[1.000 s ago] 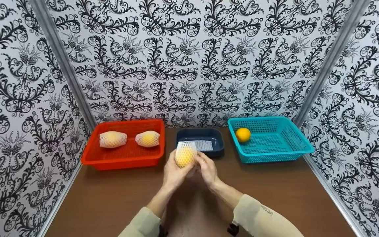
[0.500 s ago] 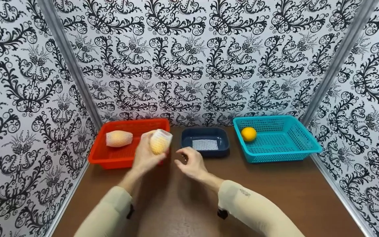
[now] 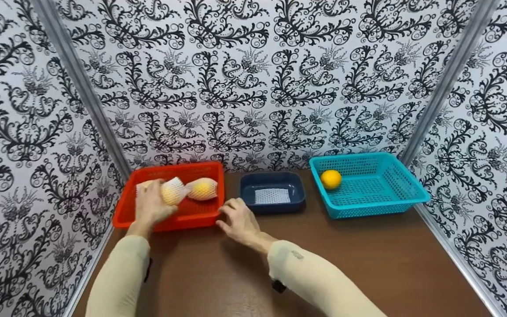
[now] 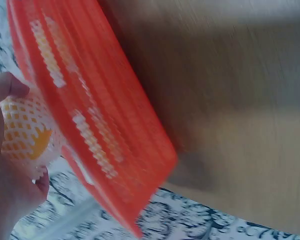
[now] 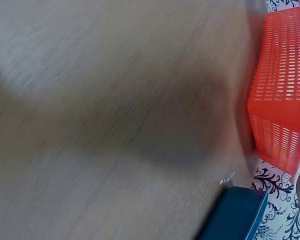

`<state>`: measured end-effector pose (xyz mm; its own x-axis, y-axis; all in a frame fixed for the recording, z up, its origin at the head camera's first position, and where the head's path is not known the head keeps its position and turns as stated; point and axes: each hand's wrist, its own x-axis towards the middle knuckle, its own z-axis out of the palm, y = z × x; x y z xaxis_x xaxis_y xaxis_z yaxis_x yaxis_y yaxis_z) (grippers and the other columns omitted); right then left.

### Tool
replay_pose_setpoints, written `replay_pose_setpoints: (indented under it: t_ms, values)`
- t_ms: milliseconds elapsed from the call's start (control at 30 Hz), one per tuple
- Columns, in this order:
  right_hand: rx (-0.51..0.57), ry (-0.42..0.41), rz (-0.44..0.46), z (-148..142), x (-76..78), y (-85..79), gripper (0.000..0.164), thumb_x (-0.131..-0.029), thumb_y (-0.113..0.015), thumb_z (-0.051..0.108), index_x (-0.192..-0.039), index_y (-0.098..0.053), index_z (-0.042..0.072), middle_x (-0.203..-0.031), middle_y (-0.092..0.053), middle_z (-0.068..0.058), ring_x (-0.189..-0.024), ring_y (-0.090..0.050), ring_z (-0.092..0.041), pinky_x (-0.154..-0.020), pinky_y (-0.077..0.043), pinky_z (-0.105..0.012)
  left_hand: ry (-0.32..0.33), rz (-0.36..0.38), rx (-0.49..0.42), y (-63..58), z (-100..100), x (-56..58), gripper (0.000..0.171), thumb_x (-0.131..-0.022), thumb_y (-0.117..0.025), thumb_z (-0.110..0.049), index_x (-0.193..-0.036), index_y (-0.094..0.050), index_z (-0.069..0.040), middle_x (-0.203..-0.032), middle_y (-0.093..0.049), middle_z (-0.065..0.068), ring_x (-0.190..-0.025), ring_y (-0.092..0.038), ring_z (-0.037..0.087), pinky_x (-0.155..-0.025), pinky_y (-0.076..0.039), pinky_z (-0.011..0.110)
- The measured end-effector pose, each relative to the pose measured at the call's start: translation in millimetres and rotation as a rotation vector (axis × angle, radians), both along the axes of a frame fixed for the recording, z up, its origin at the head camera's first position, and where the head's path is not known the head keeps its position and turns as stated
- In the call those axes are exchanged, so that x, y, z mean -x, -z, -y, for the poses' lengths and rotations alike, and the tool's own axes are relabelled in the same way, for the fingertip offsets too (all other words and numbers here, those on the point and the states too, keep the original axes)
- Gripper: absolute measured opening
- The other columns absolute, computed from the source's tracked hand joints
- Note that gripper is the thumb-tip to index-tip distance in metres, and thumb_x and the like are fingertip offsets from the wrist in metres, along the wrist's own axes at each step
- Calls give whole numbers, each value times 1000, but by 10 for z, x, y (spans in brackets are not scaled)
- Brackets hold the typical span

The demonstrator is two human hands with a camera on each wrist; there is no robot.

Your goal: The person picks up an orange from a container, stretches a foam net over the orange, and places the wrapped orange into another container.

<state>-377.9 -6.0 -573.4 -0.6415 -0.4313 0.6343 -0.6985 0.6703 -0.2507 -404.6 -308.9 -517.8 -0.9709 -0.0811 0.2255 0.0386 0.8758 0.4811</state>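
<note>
My left hand (image 3: 151, 206) grips an orange in a white foam net (image 3: 173, 192) above the red basket (image 3: 189, 221). In the left wrist view, thumb and fingers curl round the netted orange (image 4: 24, 125) beside the basket's rim. Two more netted fruits lie in that basket. One netted fruit (image 3: 203, 189) is on the right side; the other, on the left, is partly hidden by my hand. My right hand (image 3: 241, 223) holds nothing, its fingers loosely bent near the basket's front right corner. Only a sliver of it shows in the right wrist view.
A navy tray (image 3: 296, 203) with a flat white foam net (image 3: 272, 196) in it stands to the right of the red basket. Farther right is a teal basket (image 3: 370, 211) holding a bare orange (image 3: 331, 179). Patterned walls (image 3: 253, 88) close off the brown table.
Both hands held the netted orange together, then parted. My left hand has carried it left over the red basket; my right hand has let go and drifted left.
</note>
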Motion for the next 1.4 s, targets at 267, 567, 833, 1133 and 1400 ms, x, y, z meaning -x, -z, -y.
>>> replay_pose_setpoints:
  t_ms: [267,567,833,1133,1400]
  values:
    - [-82,34,-17,113,86,62,24,-95,-90,27,-116,-83,17,-115,-75,-2,-110,-68,-22,-97,-61,-32,-35,251,2,119,345,196,94,-77,-90,-31,-154,-46,0,-140,-60,39,-128,-60,58,-106,-52,73]
    - [-136,-9,-76,175,125,128,17,-100,-84,25,-116,-83,19,-117,-76,-1,-109,-68,-21,-97,-59,-31,-19,421,19,89,536,268,91,-84,-90,-39,-150,-45,4,-129,-63,39,-110,-64,50,-97,-56,65]
    - [-119,-35,-189,191,175,158,9,-102,-81,20,-110,-83,19,-110,-77,2,-106,-69,-17,-93,-62,-26,28,498,33,118,589,284,83,-87,-84,-30,-150,-45,8,-133,-62,41,-111,-63,49,-103,-54,67]
    - [-127,-54,-182,205,169,143,7,-105,-78,21,-109,-83,19,-110,-77,3,-107,-70,-17,-94,-62,-26,5,493,69,139,618,258,77,-90,-82,-32,-146,-49,9,-131,-60,41,-115,-61,55,-101,-54,70]
    - [-171,-54,-136,164,194,66,10,-108,-75,22,-112,-84,19,-113,-78,3,-108,-70,-18,-96,-61,-25,19,451,132,110,573,315,80,-91,-80,-33,-151,-48,9,-140,-56,46,-126,-56,66,-107,-48,81]
